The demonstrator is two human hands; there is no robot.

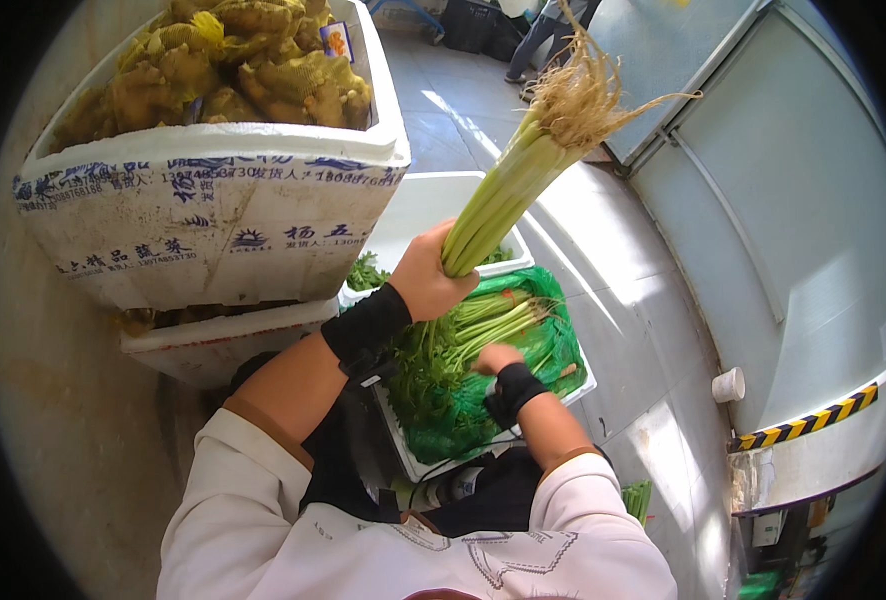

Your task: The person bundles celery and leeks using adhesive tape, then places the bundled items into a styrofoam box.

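Note:
My left hand (435, 277) is closed around a bunch of celery (504, 187), raised and slanting with its tangled pale roots (574, 101) at the upper end. The bunch's leafy end is hidden behind my hand and wrist. Lower down, my right hand (497, 358) is over more celery stalks (480, 321); its fingers are blurred, and whether they grip anything is unclear. These stalks lie in a green plastic bag (544, 283) lining a white foam box (585, 388) before my knees. Red ties show on some stalks.
At left, a foam box (210, 232) of ginger (180, 71) in yellow mesh bags stands on another foam box (225, 349). A white foam box (443, 191) with leafy greens (366, 271) sits beyond the bag. Panels (758, 157) flank the right; a person's legs (537, 45) are far back.

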